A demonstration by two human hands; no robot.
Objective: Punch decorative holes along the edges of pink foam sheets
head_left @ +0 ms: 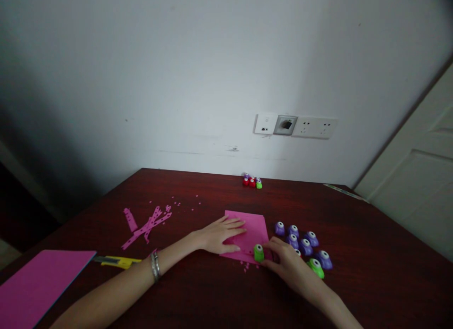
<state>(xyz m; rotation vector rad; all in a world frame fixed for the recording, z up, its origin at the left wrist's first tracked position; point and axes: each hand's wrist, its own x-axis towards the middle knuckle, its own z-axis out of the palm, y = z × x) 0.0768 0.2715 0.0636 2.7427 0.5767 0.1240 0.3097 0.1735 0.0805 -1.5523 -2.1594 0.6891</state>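
Note:
A pink sheet of paper (254,227) lies on the dark red-brown table. My left hand (221,235) rests flat on its left part, fingers spread. At the sheet's near right edge stands a small green paper punch (258,253) with a white, dark-centred button on top. My right hand (281,256) has its thumb and index finger closed on the right side of this punch. Tiny pink cut-outs (245,266) are scattered by the sheet's near edge. Just right of my right hand sit several purple punches (306,247), another green punch (316,267) and a partly hidden red one.
Punched pink strips (146,227) and loose bits lie at left. Nearer me are a yellow box cutter (120,262) and a larger stack of pink sheets (46,282). More small punches (252,182) stand at the back, below wall sockets (314,127). A ruler-like strip (345,192) lies far right.

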